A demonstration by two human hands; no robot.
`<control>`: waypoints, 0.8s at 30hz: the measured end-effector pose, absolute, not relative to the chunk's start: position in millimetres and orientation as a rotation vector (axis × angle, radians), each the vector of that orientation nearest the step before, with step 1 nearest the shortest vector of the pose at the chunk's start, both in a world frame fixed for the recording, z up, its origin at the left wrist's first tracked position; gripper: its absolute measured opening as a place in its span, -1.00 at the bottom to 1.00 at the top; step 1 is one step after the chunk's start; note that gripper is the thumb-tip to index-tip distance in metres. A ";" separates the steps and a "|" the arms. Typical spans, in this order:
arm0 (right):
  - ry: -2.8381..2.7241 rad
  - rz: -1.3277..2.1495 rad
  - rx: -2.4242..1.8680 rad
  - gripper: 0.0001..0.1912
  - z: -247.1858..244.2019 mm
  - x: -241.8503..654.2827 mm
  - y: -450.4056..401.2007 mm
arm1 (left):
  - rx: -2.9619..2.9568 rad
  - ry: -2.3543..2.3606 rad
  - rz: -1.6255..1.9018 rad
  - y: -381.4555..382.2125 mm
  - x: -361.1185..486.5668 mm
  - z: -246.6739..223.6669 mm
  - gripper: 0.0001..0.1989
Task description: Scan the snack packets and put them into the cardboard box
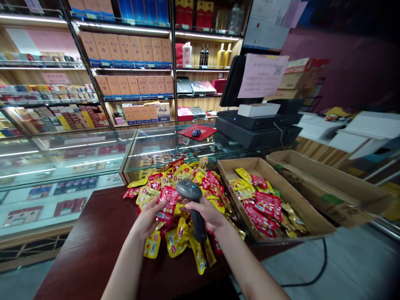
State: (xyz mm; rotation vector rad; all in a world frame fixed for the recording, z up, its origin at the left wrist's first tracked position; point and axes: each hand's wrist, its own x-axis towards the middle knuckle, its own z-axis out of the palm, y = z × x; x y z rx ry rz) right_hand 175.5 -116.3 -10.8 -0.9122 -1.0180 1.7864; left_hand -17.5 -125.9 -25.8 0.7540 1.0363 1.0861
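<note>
You have two hands in the scene. Your left hand (146,221) pinches one red packet (168,204) between thumb and fingers, and your right hand (208,214) is wrapped around one handheld scanner (189,189), its head close beside the packet. Both are above one pile of packets (183,170), red and yellow, which overlap too much for you to count exactly. The pile lies on one dark red table (93,233), reaching its far side by the glass counter (162,143).

To the right are two open cardboard boxes: the left box (289,189) holds more packets, again too jumbled to count, and the right box (337,193) sits just beside it. Farther off, you have one mouse (196,133) on one red mat (186,131), and one monitor (230,85) to their right. On the far shelves stand two dark bottles (206,57) and, right of them, two yellow bottles (221,57).
</note>
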 end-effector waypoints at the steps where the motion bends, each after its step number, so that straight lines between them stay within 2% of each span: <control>1: -1.039 1.772 -0.936 -0.74 -10.0 175.5 -117.4 | 0.765 1.036 1.077 -125.1 -13.5 -27.2 -0.65; 4: -1.093 1.697 -0.996 -0.76 -7.7 179.6 -118.8 | 0.839 1.013 1.027 -120.9 -4.7 -30.1 -0.59; 10: -1.133 1.590 -1.012 -0.77 -8.2 199.2 -115.1 | 1.028 1.075 0.834 -101.4 -0.7 -22.7 -0.67; 14: -1.082 1.521 -1.099 -0.76 -9.8 210.5 -114.7 | 1.029 1.037 0.742 -75.4 2.1 -19.1 -0.65; 24: -1.149 1.451 -1.206 -0.77 -8.0 212.5 -166.8 | 0.870 1.022 0.764 -11.6 20.0 1.6 -0.58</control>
